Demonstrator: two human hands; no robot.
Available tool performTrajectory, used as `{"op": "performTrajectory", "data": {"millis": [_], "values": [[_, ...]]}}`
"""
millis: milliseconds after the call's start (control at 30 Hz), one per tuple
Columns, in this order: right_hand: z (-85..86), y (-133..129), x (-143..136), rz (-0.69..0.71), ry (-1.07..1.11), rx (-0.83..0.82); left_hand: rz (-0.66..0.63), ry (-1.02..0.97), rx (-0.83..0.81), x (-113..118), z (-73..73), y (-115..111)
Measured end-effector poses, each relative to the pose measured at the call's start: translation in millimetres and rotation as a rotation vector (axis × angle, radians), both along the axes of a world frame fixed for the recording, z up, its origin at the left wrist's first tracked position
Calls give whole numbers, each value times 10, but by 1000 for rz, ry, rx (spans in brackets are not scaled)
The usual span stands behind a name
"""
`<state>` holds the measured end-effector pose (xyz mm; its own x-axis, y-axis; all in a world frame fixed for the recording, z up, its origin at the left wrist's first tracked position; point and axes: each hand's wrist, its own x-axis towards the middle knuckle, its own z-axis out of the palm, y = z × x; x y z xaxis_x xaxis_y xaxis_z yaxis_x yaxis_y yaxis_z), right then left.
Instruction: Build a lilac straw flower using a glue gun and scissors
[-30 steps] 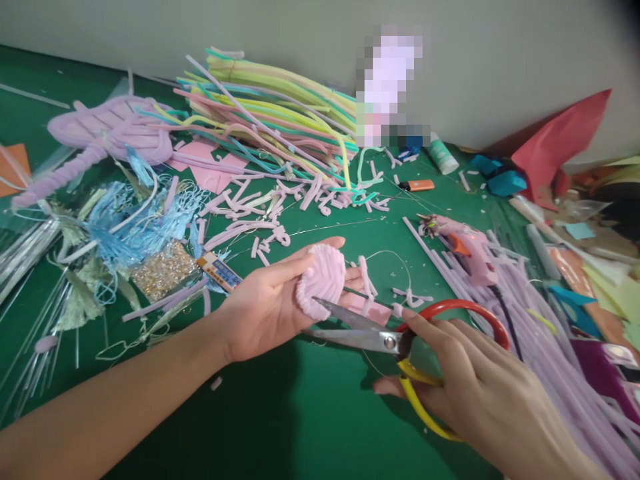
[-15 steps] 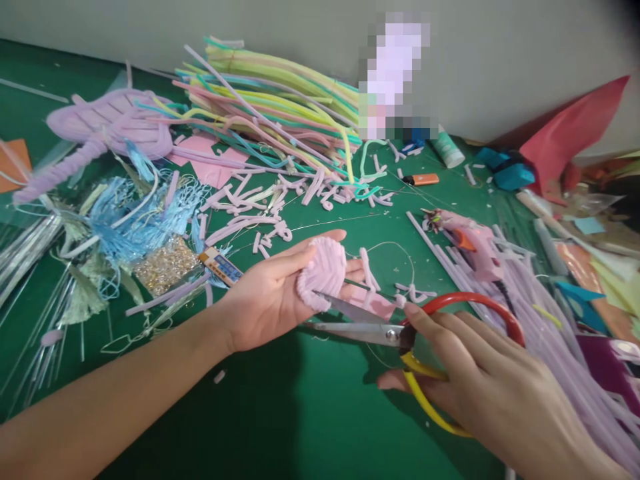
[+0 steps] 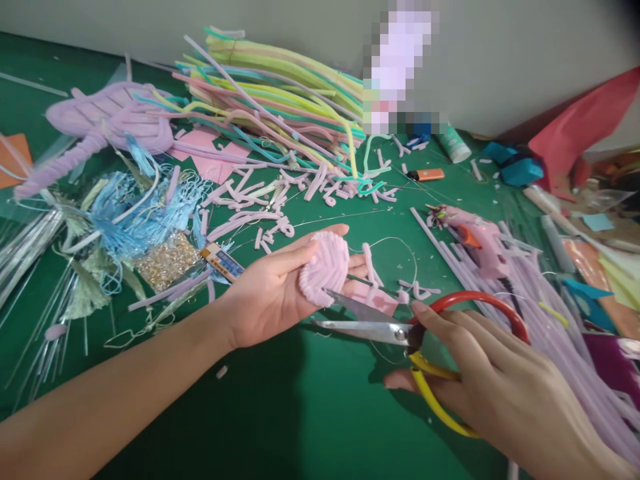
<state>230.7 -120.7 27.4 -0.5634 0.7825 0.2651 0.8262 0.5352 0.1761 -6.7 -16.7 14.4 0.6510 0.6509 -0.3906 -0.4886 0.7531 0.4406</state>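
My left hand (image 3: 275,290) lies palm up, its thumb and fingers around a fuzzy lilac shell-like piece (image 3: 327,267) with ridges. With my right hand (image 3: 490,373) I hold scissors (image 3: 395,332) that have red and yellow handles. The scissor blades are parted, and the upper blade's tip is at the lower edge of the lilac piece. A pink paper scrap (image 3: 375,300) and short lilac offcuts (image 3: 370,267) lie just beyond the blades, and a thin string loops near them.
Pastel fuzzy stems (image 3: 280,87) are heaped at the back. Lilac cut bits (image 3: 245,193) lie before them. Blue tassels (image 3: 135,207), a bead bag (image 3: 167,260) and a lilac winged form (image 3: 110,127) are left. A glue gun (image 3: 480,237) and lilac stems (image 3: 555,353) are right.
The view has shifted a little. Both hands, the lilac piece and the scissors sit slightly farther right in view. The blades remain parted.
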Motion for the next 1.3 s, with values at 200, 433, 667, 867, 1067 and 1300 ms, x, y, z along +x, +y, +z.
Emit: {"op": "performTrajectory", "data": {"millis": [200, 433, 667, 867, 1067, 1300], "values": [[26, 7, 14, 18, 5, -22, 2, -7, 16, -7, -28, -23], [7, 16, -25, 19, 11, -15, 5, -30, 25, -6, -49, -11], [24, -3, -67, -27, 75, -41, -33, -94, 54, -24, -54, -11], [0, -59, -69, -52, 69, -32, 14, -55, 74, -13, -36, -34], [-21, -93, -86, -72, 48, -21, -19, 35, 166, -43, 2, -70], [-41, -127, -91, -98, 38, -17, 22, 3, 149, -18, -16, -53]]}}
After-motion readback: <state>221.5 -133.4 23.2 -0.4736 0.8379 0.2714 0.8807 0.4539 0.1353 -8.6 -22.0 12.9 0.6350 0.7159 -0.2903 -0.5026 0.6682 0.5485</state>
